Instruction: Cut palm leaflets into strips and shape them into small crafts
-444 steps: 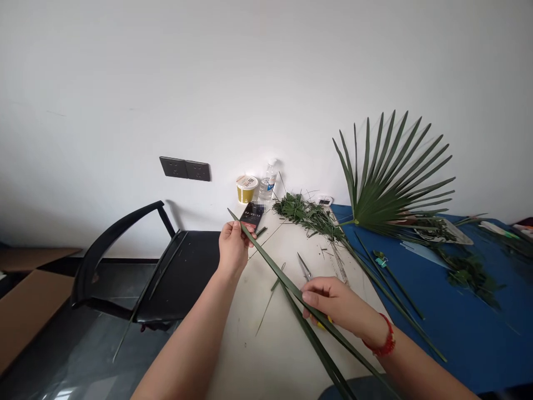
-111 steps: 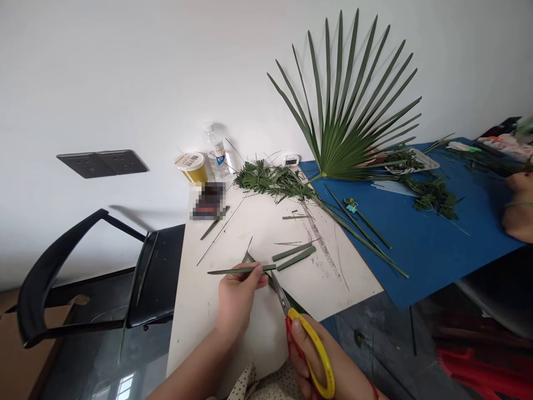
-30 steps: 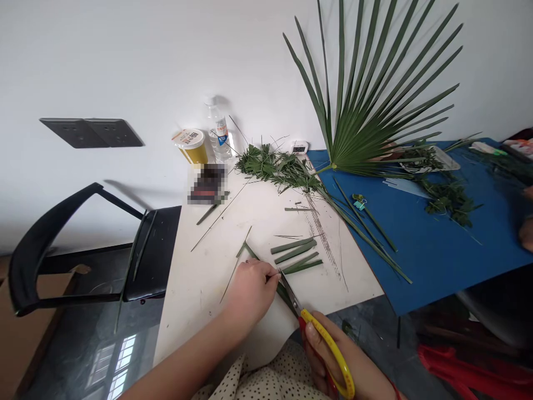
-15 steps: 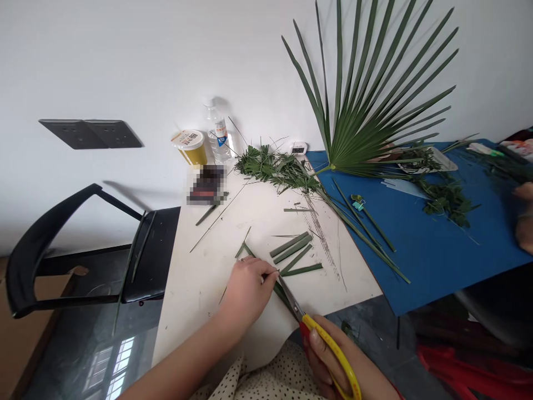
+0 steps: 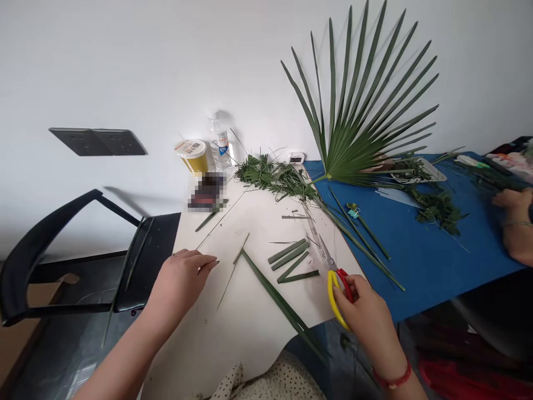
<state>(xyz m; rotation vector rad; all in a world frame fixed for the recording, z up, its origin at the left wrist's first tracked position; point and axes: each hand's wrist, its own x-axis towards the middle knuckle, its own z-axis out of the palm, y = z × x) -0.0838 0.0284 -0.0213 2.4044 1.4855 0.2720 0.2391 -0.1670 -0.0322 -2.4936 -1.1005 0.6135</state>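
Observation:
My right hand [image 5: 366,311] grips a pair of scissors [image 5: 332,289] by its yellow and red handles, blades pointing away over the right side of the white table. My left hand [image 5: 181,283] hovers above the table's left part, thumb and fingers pinched, with a tiny dark tip showing at them that is too small to name. Between the hands, a long split palm leaf strip [image 5: 281,297] runs down over the front edge. Several short cut leaf pieces [image 5: 290,255] lie near the scissors. A thin stem [image 5: 227,286] rests beside the long strip.
Behind lies a heap of leaf scraps [image 5: 270,175], near a bottle [image 5: 220,144], a yellow tub [image 5: 195,158] and a small timer [image 5: 296,158]. A large palm fan [image 5: 353,139] leans over the blue table [image 5: 416,261]. A co-worker's hand [image 5: 516,222] is at right; a black chair [image 5: 145,261] stands left.
My hands have moved apart: the left to the left, the right with the scissors up and rightward. The long leaf strip now lies uncovered on the table. The co-worker's hand shows more.

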